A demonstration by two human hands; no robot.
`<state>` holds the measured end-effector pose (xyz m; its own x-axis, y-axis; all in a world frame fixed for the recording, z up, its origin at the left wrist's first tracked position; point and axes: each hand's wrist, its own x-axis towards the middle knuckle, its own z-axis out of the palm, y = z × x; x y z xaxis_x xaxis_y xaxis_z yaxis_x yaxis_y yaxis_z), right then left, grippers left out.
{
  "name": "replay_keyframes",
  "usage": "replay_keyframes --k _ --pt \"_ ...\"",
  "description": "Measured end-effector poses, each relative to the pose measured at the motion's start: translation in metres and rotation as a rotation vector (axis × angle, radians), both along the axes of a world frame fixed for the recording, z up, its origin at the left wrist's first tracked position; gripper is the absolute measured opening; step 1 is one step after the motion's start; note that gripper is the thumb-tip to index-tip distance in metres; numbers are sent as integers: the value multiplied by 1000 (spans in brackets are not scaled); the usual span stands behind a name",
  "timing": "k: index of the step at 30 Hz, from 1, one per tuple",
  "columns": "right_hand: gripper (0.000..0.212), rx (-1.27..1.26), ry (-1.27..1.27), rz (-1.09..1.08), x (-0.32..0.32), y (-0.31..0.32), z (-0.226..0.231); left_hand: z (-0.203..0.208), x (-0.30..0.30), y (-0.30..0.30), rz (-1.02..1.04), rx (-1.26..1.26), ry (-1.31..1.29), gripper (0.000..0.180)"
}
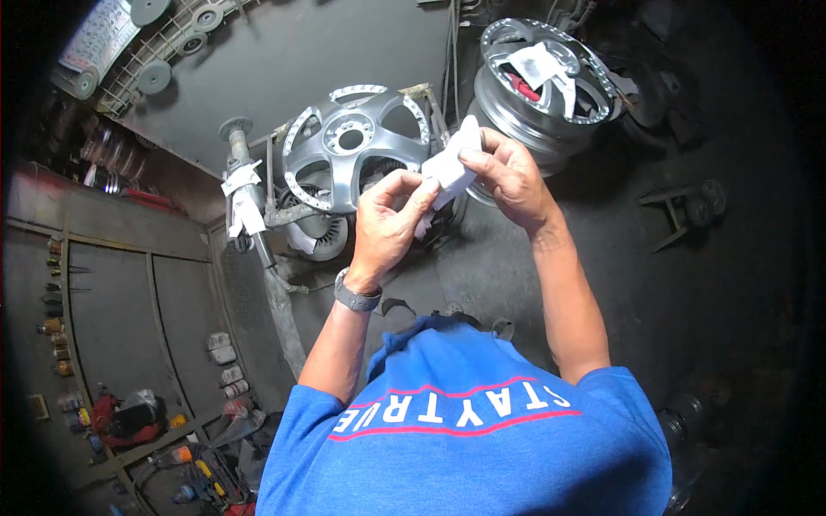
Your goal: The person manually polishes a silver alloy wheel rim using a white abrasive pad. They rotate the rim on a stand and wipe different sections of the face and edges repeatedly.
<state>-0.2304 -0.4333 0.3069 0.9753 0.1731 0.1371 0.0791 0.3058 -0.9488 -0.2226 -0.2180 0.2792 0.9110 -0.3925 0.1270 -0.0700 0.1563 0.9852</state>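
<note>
Between my two hands is a small folded white sheet (449,173); I cannot tell whether it is cloth or paper. The fingers and thumb of my left hand (387,222) pinch its lower left end, and a dark watch sits on that wrist. My right hand (514,179) grips the upper right end between thumb and fingers. Just beyond my left hand, a silver five-spoke wheel face (347,163) rests on a metal stand, facing up. Part of its right lower edge is hidden by my left hand and the sheet.
At the far right stand wheel rims (508,107), with a white cloth (538,64) and a red item on top. White pieces drape over a metal post (243,193) left of the wheel face. Grinding discs (155,77) hang on a rack; shelves (112,242) line the left.
</note>
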Motion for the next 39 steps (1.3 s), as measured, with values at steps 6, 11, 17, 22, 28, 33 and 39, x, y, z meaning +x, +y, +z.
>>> replay_keyframes --k 6,11,17,22,28,33,39 --pt "30 64 -49 -6 -28 -18 2 15 -22 -24 -18 -358 169 12" --pt "31 498 44 -96 -39 -26 -49 24 -26 -41 -59 -362 153 14" --pt "52 591 447 55 -78 24 -87 -7 -16 -21 -191 -531 455 20" --pt "26 478 219 -29 -63 44 -69 -21 -7 11 -136 -394 402 21" --pt "29 383 72 -156 -55 74 -57 -19 2 52 -98 -359 404 25" --pt "60 65 65 -371 -51 113 -24 -9 11 85 -134 -389 490 31" --pt "43 -219 -17 -448 -54 120 6 -4 22 96 -326 -257 162 95"
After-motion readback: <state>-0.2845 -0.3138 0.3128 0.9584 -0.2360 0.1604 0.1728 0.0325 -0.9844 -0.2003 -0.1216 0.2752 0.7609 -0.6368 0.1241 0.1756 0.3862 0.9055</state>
